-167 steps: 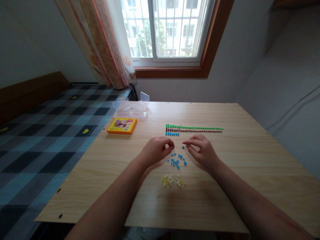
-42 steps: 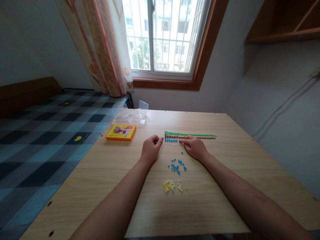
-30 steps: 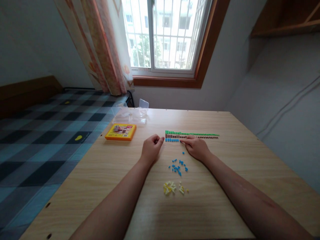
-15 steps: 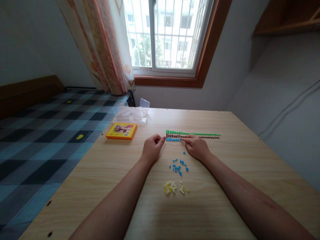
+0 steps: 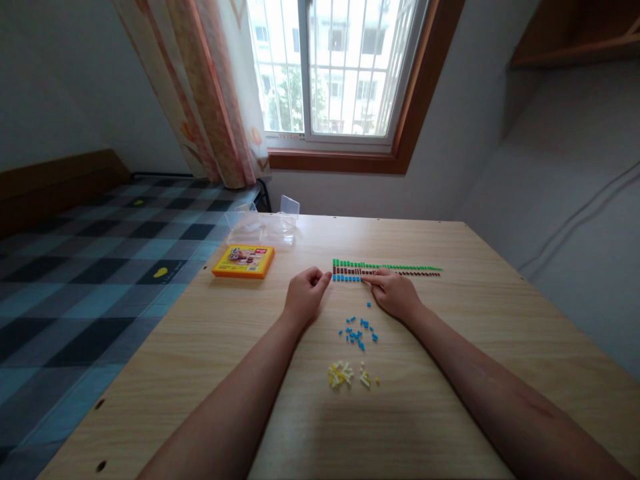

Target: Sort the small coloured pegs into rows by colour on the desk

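Small toy bricks lie in three lines on the table: a green row (image 5: 363, 265) at the back, a brown row (image 5: 420, 274) in the middle and a shorter blue row (image 5: 345, 279) nearest me. My left hand (image 5: 306, 293) rests closed by the left end of the rows, its thumb and curled forefinger close to the first bricks; whatever it may hold is hidden. At the right end of the blue row, my right hand (image 5: 395, 293) has its fingertips together on the last blue brick (image 5: 361, 279). Part of the brown row is covered by this hand.
Loose blue bricks (image 5: 356, 337) are scattered nearer me, with one single blue brick (image 5: 369, 305) apart. Closer still lies a pile of yellow and cream bricks (image 5: 340, 375). At the left are a yellow box (image 5: 243, 261) and clear plastic containers (image 5: 277, 229). A checked bed (image 5: 100, 287) adjoins the table.
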`<act>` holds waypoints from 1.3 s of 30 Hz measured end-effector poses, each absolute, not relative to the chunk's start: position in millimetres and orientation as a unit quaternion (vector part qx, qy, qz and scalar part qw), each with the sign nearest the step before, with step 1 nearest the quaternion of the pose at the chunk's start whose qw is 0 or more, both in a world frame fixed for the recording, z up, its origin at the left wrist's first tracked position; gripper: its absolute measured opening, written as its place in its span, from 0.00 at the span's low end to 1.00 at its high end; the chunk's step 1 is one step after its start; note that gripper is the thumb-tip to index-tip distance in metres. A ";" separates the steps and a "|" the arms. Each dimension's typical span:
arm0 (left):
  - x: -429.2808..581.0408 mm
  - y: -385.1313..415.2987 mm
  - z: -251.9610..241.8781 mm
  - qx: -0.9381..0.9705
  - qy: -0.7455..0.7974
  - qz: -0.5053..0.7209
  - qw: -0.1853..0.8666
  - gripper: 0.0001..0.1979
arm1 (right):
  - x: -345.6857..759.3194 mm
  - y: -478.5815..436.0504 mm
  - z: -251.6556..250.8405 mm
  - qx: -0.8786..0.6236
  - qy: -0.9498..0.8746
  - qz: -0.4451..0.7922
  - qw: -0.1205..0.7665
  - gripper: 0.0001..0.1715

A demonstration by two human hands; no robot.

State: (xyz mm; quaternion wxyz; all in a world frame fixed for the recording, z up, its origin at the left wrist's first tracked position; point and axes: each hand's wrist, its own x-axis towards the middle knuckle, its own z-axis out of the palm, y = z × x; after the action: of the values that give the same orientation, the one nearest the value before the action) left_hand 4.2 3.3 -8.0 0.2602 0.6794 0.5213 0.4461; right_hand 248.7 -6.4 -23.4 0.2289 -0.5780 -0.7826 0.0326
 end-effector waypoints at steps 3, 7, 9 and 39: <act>3.9 3.4 -9.0 0.684 0.522 0.443 0.252 0.19 | 255.0 -7.3 -20.4 -0.557 -0.771 0.041 0.305 0.21; 4.4 -0.9 -7.3 0.722 0.508 0.394 0.256 0.18 | 267.0 -17.4 -10.0 -0.511 -0.776 0.083 0.362 0.18; 5.6 -5.6 -3.9 0.764 0.472 0.347 0.271 0.14 | 269.7 -25.0 -5.0 -0.473 -0.806 0.124 0.333 0.15; 11.2 -24.8 5.0 0.875 0.334 0.230 0.263 0.22 | 252.5 -51.1 25.5 -0.358 -0.880 0.277 0.142 0.14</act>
State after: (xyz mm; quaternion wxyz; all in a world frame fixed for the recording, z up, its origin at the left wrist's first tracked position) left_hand 11.2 -24.8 5.0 0.2633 0.8754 0.3337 0.2302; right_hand 252.5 -51.1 25.5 0.1421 -0.3583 -0.8801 0.2773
